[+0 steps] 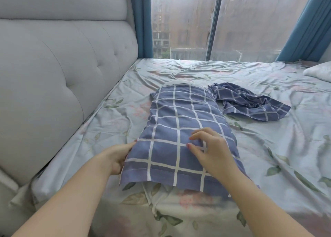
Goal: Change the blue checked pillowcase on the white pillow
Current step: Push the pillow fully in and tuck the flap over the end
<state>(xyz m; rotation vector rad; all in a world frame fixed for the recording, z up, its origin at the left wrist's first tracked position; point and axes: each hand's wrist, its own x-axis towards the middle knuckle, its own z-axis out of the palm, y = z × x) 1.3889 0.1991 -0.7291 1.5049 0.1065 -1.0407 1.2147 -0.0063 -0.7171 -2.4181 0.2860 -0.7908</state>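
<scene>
Head view: blue checked pillowcase stretches lengthwise away from both hands; left hand grips its near-left edge, right hand rests atop, grip unclear.

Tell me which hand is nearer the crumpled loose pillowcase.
Right. The right hand rests atop the covered pillow, toward the crumpled pillowcase; the left hand holds the pillow's far edge.
</scene>
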